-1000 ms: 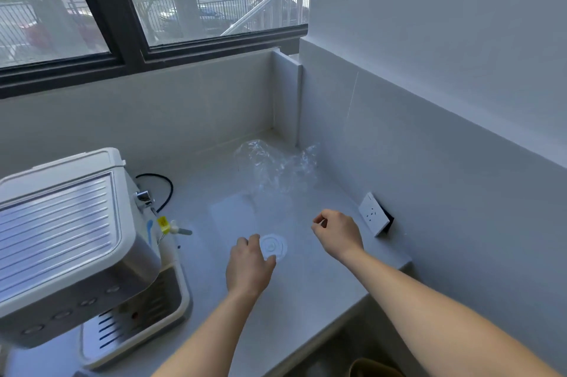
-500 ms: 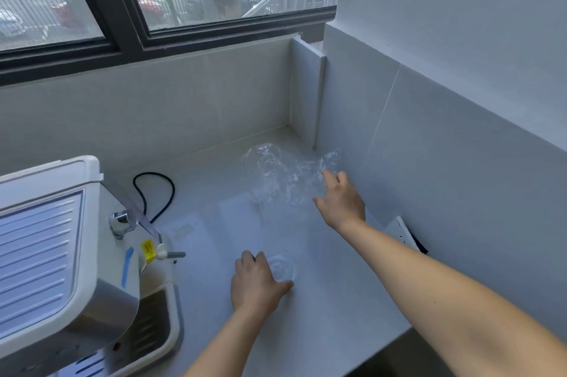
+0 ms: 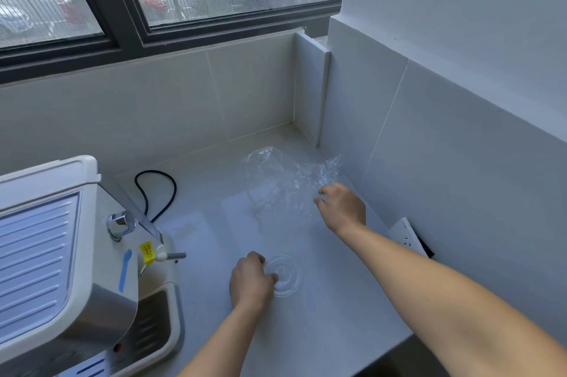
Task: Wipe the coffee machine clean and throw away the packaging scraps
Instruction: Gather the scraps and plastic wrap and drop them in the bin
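One pale table fills the corner under the dark-framed window and carries everything. At its left end stands the white and silver coffee machine, with a ribbed top panel, a chrome knob on its side and a drip tray at its foot. Toward the back right corner, close to the tiled wall, a crumpled sheet of clear plastic film lies partly raised off the surface. The right hand reaches to the film's near right edge, knuckles up, fingers curled down and closed on the plastic there. The left hand sits nearer the front edge, just right of the machine, its thumb and bent fingertips pinching the left rim of a round clear lid that lies flat on the table. A black cable loops behind the machine. A white socket plate hangs tilted off the right wall, just beyond the right forearm. Smallest is a yellow tag on the machine's steam wand
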`<action>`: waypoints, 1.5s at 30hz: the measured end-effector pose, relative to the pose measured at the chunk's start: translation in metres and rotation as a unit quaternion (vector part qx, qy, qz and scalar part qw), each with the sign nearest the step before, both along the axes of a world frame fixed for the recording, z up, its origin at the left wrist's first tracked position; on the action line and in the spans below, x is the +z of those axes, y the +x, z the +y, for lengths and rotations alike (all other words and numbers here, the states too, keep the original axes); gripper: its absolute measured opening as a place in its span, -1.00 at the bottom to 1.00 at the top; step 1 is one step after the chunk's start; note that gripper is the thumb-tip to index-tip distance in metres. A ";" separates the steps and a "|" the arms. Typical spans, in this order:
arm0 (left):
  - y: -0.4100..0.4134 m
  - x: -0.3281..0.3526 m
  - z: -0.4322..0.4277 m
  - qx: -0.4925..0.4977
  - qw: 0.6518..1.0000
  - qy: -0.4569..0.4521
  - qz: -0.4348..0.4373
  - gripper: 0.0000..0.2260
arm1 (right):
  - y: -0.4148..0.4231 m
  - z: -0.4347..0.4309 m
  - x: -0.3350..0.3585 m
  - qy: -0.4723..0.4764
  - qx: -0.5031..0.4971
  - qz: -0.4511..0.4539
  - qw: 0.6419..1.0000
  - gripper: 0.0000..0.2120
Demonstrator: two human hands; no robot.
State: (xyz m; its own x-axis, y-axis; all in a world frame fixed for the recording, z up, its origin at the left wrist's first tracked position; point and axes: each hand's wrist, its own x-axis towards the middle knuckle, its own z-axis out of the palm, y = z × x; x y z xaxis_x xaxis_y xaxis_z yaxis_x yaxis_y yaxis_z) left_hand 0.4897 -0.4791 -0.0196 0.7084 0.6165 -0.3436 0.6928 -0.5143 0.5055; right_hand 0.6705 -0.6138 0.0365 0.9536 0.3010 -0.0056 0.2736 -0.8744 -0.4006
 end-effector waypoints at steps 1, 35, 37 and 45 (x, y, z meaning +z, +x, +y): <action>0.001 0.001 0.001 0.001 1.000 -0.002 0.006 -0.64 | -0.002 -0.001 0.000 0.007 -0.003 -0.005 1.000 -0.77; -0.097 0.038 -0.058 0.167 0.924 -0.243 -0.243 -0.96 | -0.192 -0.130 0.043 0.187 -0.128 -0.074 0.971 -0.89; -0.110 0.039 -0.078 0.173 0.920 -0.248 -0.250 -0.96 | -0.206 -0.149 0.043 0.197 -0.121 -0.081 0.970 -0.88; -0.171 0.033 -0.177 0.179 0.910 -0.252 -0.277 -0.95 | -0.277 -0.245 0.026 0.216 -0.101 -0.093 0.967 -0.84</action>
